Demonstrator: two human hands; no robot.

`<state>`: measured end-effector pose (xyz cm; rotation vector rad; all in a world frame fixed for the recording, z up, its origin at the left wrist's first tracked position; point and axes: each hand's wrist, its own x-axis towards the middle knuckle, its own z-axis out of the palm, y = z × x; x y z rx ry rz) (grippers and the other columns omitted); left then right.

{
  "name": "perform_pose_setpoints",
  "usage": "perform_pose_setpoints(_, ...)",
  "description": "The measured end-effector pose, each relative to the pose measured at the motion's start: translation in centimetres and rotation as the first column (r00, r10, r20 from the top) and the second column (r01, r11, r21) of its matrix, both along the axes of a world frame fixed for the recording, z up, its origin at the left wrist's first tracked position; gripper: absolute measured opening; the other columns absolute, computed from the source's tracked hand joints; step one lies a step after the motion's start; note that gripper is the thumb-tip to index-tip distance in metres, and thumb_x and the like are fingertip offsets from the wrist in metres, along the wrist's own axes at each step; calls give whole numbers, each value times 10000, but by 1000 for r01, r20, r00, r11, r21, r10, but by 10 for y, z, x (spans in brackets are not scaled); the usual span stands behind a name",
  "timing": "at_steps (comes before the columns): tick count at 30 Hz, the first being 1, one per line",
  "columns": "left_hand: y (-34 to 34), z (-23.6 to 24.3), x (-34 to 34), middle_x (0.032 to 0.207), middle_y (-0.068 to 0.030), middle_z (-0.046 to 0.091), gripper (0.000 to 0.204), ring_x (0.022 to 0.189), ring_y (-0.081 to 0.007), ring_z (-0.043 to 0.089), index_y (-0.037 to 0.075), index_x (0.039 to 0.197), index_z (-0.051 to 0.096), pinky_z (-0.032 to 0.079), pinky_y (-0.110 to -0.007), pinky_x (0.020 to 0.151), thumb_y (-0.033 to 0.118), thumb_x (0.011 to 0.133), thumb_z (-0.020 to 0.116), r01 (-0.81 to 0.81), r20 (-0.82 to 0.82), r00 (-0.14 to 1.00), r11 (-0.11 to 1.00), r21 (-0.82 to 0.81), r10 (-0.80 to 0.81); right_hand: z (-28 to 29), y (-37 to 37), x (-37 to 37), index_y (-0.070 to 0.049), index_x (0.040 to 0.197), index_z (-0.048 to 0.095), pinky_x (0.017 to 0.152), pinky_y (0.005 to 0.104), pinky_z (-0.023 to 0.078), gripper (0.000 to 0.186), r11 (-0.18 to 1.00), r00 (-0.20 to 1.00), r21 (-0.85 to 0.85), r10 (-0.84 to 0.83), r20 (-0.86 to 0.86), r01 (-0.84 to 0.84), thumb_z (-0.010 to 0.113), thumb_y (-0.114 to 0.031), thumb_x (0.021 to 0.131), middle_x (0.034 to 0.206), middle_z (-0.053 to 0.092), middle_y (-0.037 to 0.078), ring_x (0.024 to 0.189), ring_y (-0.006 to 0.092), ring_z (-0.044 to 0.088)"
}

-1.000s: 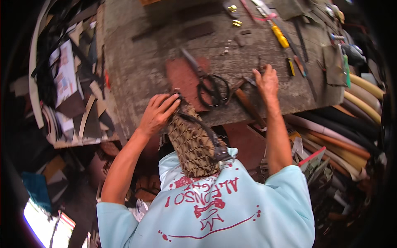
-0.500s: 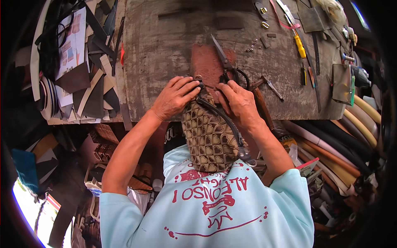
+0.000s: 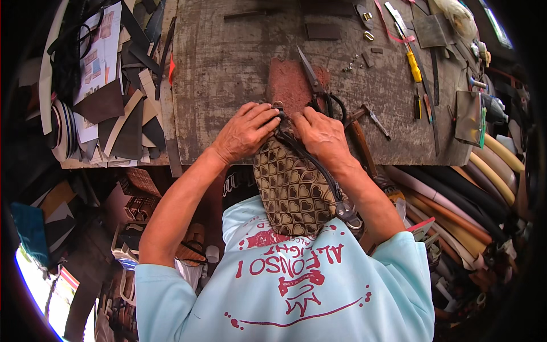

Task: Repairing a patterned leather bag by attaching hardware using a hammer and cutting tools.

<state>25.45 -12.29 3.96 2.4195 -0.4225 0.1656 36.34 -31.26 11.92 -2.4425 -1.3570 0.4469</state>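
A brown and beige bag [image 3: 293, 191] with a heart pattern hangs over the table's near edge onto my shirt. Its dark zipper [image 3: 310, 162] runs along the right side. My left hand [image 3: 246, 131] is closed on the bag's far end, beside a small metal ring [image 3: 277, 105]. Close by, my right hand [image 3: 320, 135] grips the same end with its fingers curled; what lies under the fingertips is hidden. Black-handled scissors [image 3: 314, 77] rest just beyond, partly on a reddish slab [image 3: 285, 82].
A hammer [image 3: 360, 137] lies right of my right hand. A yellow-handled screwdriver [image 3: 413, 65] is farther right, near metal buckles [image 3: 364, 15]. Leather scraps [image 3: 122, 117] crowd the left side. Rolls of material [image 3: 450, 199] stand at the lower right.
My right hand has shifted slightly left and turned, its fingers now nearer my left hand. The bag's body has swung a little to the right. The left hand keeps its hold.
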Motion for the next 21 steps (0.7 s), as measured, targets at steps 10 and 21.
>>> perform_pose_setpoints(10, -35, 26, 15, 1128, -194, 588, 342, 1042, -387, 575, -39, 1093, 575, 487, -426, 902, -24, 761, 659, -458, -407, 861, 810, -366, 303, -9, 16, -3, 16, 940, 592, 605, 399, 535, 170, 999, 990, 17, 43, 133, -46, 570, -114, 831, 827, 618, 162, 718, 307, 675)
perform_pose_setpoints(21, -32, 15, 20, 995, -179, 641, 264, 894, -394, 629, 1, 1064, 631, 519, -409, 790, -50, 806, 650, -295, -196, 952, 868, -400, 234, -7, 25, -10, -32, 1023, 488, 624, 410, 534, 222, 991, 997, 112, -73, 18, 70, 593, -63, 830, 876, 583, 146, 780, 335, 670)
